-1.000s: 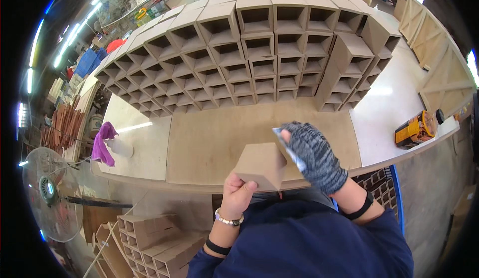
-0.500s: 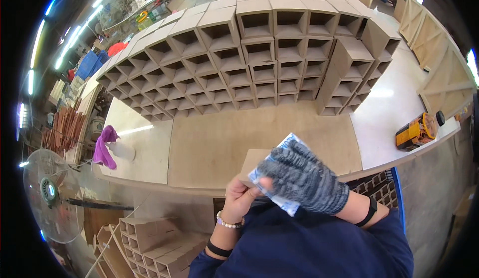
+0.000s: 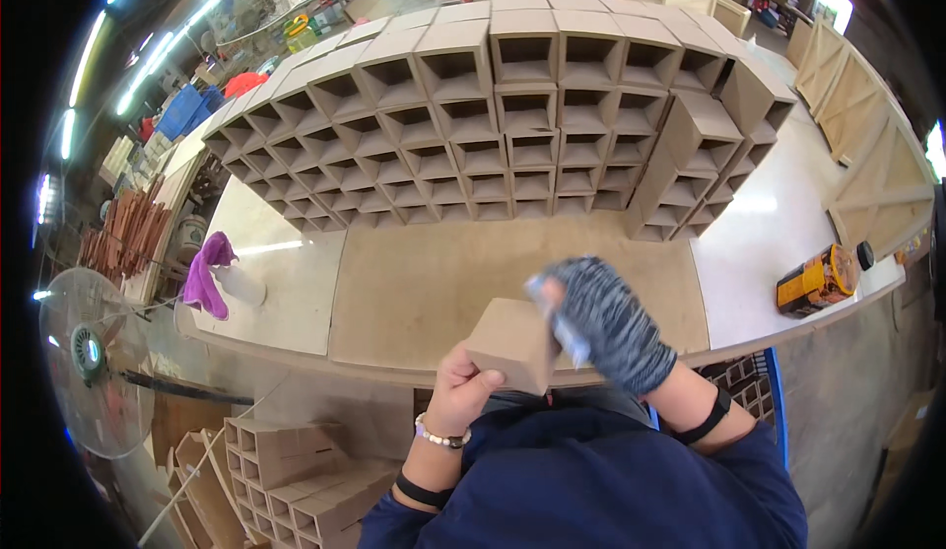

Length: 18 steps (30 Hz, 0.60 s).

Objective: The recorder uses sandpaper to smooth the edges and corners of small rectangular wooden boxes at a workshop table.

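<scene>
My bare left hand (image 3: 459,387) is closed around the lower left of a small light-brown box (image 3: 514,344), held tilted above the table's front edge. A beaded bracelet and a black band circle that wrist. On the box's right side is my right hand (image 3: 613,328), in a grey-and-black knitted glove. It grips a blue-and-white printed sheet (image 3: 564,324), which is folded and blurred by motion. Whether the sheet touches the box's side I cannot tell. Behind my hands stands a wide stack of open-fronted brown boxes (image 3: 483,155).
A purple cloth (image 3: 207,278) hangs over a white bottle (image 3: 241,286) at the left. A jar with a black lid (image 3: 820,281) lies at the right edge. Below left are more brown boxes (image 3: 296,480) and a fan (image 3: 91,357); a blue crate (image 3: 778,401) is below right.
The sheet, which covered the box's face, has moved right with my gloved hand. The box now shows largely uncovered in my left hand. My view has shifted slightly.
</scene>
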Tool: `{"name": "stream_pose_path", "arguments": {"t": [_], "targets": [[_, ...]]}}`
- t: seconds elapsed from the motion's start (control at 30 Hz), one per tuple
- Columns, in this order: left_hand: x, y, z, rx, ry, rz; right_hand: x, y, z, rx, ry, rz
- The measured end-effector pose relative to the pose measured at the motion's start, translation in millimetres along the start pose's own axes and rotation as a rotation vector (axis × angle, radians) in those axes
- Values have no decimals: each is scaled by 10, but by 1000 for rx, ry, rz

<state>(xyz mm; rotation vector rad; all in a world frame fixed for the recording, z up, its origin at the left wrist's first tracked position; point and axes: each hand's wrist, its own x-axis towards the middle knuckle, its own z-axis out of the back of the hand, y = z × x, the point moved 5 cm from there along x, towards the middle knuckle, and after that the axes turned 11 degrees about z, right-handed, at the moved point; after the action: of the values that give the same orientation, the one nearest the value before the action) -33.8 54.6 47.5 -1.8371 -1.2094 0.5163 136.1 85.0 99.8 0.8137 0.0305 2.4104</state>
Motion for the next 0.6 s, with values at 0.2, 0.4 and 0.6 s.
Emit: {"name": "stream_pose_path", "arguments": {"t": [0.2, 0.4, 0.6], "targets": [[-5, 2, 153, -419, 144, -19, -309, -370, -174, -127, 46, -220], [-141, -152, 302, -437, 95, -76, -269, -323, -150, -123, 27, -156], [-296, -314, 382, -570, 136, -128, -113, -85, 12, 45, -212, -69]]}}
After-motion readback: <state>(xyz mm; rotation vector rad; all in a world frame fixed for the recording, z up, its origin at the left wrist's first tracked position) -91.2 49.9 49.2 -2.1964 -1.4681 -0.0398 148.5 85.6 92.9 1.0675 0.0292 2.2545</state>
